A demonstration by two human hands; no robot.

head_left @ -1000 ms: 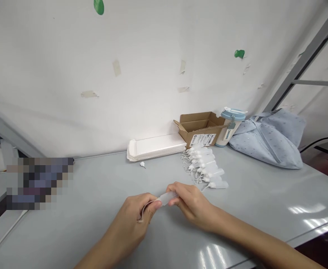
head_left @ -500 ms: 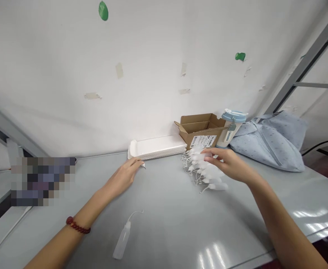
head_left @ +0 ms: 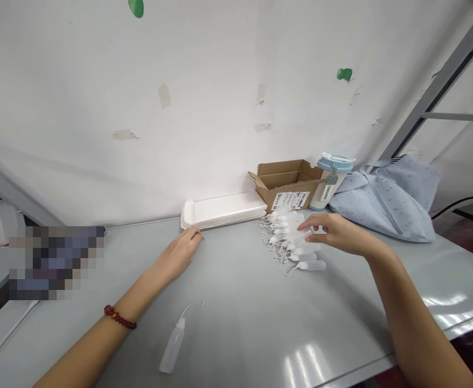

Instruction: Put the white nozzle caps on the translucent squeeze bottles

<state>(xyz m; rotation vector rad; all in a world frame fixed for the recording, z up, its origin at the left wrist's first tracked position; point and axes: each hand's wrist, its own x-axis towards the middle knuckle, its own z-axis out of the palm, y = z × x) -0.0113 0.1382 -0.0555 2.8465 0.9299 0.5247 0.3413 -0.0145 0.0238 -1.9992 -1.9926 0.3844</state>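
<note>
My left hand (head_left: 180, 253) reaches forward over the grey table (head_left: 240, 323), its fingers pressed together just in front of a stack of white trays (head_left: 220, 211). What lies under the fingertips is hidden. My right hand (head_left: 335, 233) is at a pile of small translucent squeeze bottles (head_left: 289, 240) with thin bent nozzles. Its thumb and fingers close round one bottle at the top of the pile. One more bottle (head_left: 171, 345) lies on its side alone near the table's front, nozzle pointing away from me.
An open cardboard box (head_left: 287, 186) stands against the white wall behind the pile. Beside it are a cup with a pale blue lid (head_left: 329, 183) and a pale blue cloth bag (head_left: 390, 196). A metal frame (head_left: 434, 91) rises at the right.
A second ago both hands held one bottle together near me. That bottle now lies on the table; my left hand went to the trays and my right hand to the pile.
</note>
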